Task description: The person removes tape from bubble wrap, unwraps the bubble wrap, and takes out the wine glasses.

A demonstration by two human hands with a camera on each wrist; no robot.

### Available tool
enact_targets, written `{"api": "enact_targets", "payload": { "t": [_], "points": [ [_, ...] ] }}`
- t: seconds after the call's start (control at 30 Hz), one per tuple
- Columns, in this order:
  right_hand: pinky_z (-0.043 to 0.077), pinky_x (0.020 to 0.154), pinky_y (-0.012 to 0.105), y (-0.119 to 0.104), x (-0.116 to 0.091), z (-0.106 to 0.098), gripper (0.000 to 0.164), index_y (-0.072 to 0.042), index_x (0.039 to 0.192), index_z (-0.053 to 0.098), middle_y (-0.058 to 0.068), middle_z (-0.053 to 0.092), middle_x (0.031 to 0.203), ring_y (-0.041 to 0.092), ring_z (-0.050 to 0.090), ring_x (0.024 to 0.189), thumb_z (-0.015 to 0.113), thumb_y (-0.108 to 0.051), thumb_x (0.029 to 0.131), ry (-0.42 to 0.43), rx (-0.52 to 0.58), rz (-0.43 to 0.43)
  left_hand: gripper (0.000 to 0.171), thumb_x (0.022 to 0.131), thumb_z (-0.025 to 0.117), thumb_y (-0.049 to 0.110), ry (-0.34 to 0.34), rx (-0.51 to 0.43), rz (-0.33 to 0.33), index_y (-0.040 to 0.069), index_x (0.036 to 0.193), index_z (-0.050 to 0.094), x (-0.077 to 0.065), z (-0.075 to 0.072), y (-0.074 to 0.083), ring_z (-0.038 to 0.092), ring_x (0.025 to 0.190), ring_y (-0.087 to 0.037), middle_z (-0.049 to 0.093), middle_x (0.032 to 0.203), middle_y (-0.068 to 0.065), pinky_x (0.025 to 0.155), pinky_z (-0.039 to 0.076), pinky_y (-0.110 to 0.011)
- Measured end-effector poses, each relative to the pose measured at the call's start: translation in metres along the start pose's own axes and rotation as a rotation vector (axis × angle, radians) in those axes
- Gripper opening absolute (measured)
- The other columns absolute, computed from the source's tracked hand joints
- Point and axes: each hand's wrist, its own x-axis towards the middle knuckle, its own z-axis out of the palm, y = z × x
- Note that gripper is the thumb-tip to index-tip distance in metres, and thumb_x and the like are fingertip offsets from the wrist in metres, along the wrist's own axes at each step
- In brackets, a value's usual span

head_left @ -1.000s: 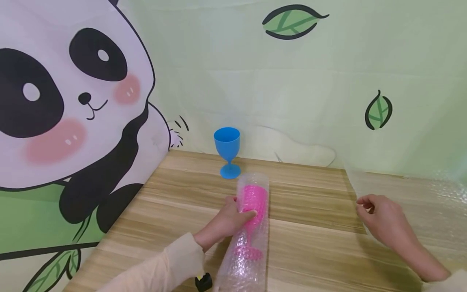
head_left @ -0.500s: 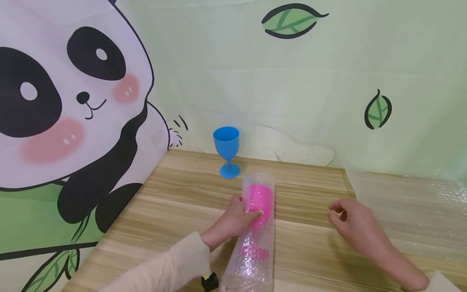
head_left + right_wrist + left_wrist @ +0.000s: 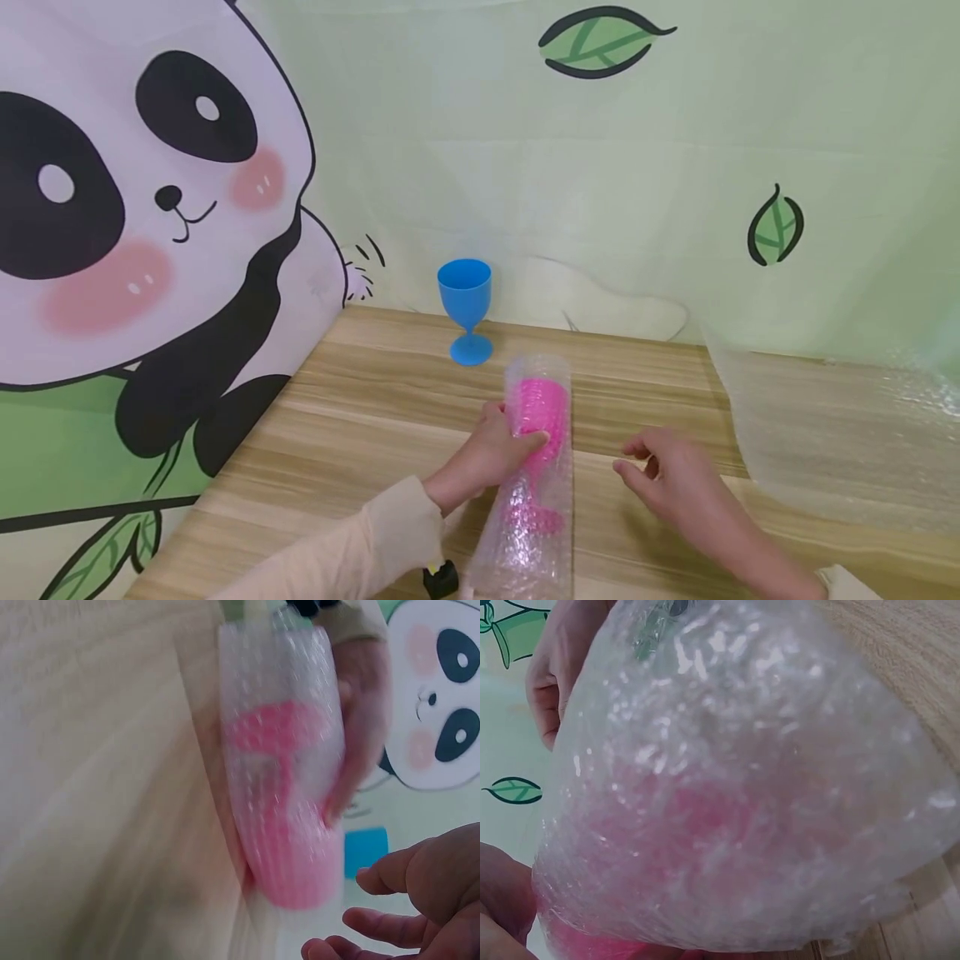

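Note:
In the head view, my left hand (image 3: 487,454) grips a pink plastic goblet (image 3: 546,400) rolled up in bubble wrap (image 3: 517,567), thumb across the near side of the cup part. The wrapped goblet's mouth points away from me and its foot toward me. Crinkled wrap fills most of the left wrist view, with pink showing through. My right hand (image 3: 678,479) is a little to the right of the roll, fingers loosely bent and holding nothing. In the right wrist view its fingertips (image 3: 382,876) are apart and face the wrapped goblet (image 3: 296,855).
A blue goblet (image 3: 465,292) stands upright at the back of the wooden table (image 3: 360,400), just beyond the roll. A clear sheet of bubble wrap (image 3: 832,442) lies flat at the right. Behind the table hangs a pale green panda backdrop (image 3: 622,183).
My right hand has let go of the clear sheet's edge at the right and moved left toward the roll. The left hand has shifted slightly right with the wrapped goblet.

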Motion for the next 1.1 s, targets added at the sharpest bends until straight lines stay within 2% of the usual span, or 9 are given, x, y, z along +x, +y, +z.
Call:
{"api": "enact_targets", "payload": {
  "t": [0.13, 0.33, 0.47, 0.6, 0.77, 0.93, 1.1],
  "points": [
    [0.049, 0.063, 0.026, -0.011, -0.002, 0.01, 0.018, -0.003, 0.101, 0.075, -0.001, 0.066, 0.088, 0.01, 0.053, 0.073, 0.08, -0.018, 0.092, -0.049, 0.034, 0.036, 0.073, 0.097, 0.073, 0.026, -0.005, -0.003, 0.006, -0.012, 0.145, 0.032, -0.002, 0.002, 0.002, 0.061, 0.102, -0.034, 0.048, 0.128, -0.025, 0.08, 0.061, -0.046],
    [0.048, 0.063, 0.025, -0.027, -0.001, 0.019, 0.022, -0.005, 0.103, 0.075, -0.003, 0.066, 0.087, 0.009, 0.053, 0.073, 0.078, -0.024, 0.094, -0.078, 0.11, 0.067, 0.079, 0.097, 0.073, 0.03, -0.002, 0.029, -0.005, -0.012, 0.147, 0.029, -0.003, 0.006, 0.005, 0.059, 0.107, -0.035, 0.045, 0.131, -0.024, 0.085, 0.059, -0.05],
    [0.048, 0.06, 0.024, -0.036, 0.0, 0.024, 0.019, -0.009, 0.102, 0.076, -0.004, 0.065, 0.087, 0.01, 0.053, 0.073, 0.077, -0.026, 0.095, -0.111, 0.169, 0.073, 0.077, 0.097, 0.073, 0.028, -0.003, 0.016, 0.003, -0.013, 0.145, 0.028, -0.003, 0.009, 0.006, 0.059, 0.102, -0.033, 0.046, 0.127, -0.023, 0.08, 0.061, -0.047],
    [0.049, 0.062, 0.024, -0.041, -0.001, 0.03, 0.017, -0.013, 0.103, 0.074, -0.003, 0.065, 0.094, 0.01, 0.054, 0.075, 0.077, -0.028, 0.095, -0.13, 0.231, 0.068, 0.076, 0.098, 0.073, 0.027, -0.001, 0.009, 0.01, -0.013, 0.145, 0.029, -0.004, 0.012, 0.006, 0.061, 0.101, -0.035, 0.047, 0.126, -0.025, 0.077, 0.062, -0.044],
    [0.05, 0.065, 0.025, -0.049, -0.005, 0.036, 0.03, -0.011, 0.107, 0.07, -0.001, 0.061, 0.099, 0.012, 0.054, 0.08, 0.08, -0.035, 0.092, -0.129, 0.271, 0.131, 0.076, 0.099, 0.071, 0.03, 0.002, 0.034, 0.025, -0.012, 0.146, 0.03, -0.005, 0.016, 0.006, 0.061, 0.109, -0.04, 0.047, 0.129, -0.025, 0.083, 0.061, -0.048],
    [0.053, 0.072, 0.03, -0.054, -0.006, 0.04, 0.044, -0.01, 0.112, 0.067, 0.001, 0.059, 0.104, 0.013, 0.057, 0.086, 0.079, -0.046, 0.09, -0.146, 0.246, 0.169, 0.072, 0.099, 0.07, 0.031, 0.004, 0.036, 0.046, -0.01, 0.145, 0.033, -0.006, 0.019, 0.006, 0.06, 0.113, -0.041, 0.047, 0.13, -0.023, 0.087, 0.059, -0.053],
    [0.056, 0.075, 0.035, -0.056, -0.005, 0.044, 0.062, -0.004, 0.122, 0.064, 0.005, 0.059, 0.112, 0.015, 0.06, 0.091, 0.08, -0.053, 0.086, -0.168, 0.215, 0.188, 0.072, 0.098, 0.072, 0.032, 0.007, 0.027, 0.049, -0.007, 0.146, 0.034, -0.007, 0.02, 0.005, 0.06, 0.114, -0.04, 0.048, 0.129, -0.021, 0.089, 0.058, -0.055]
  ]
}}
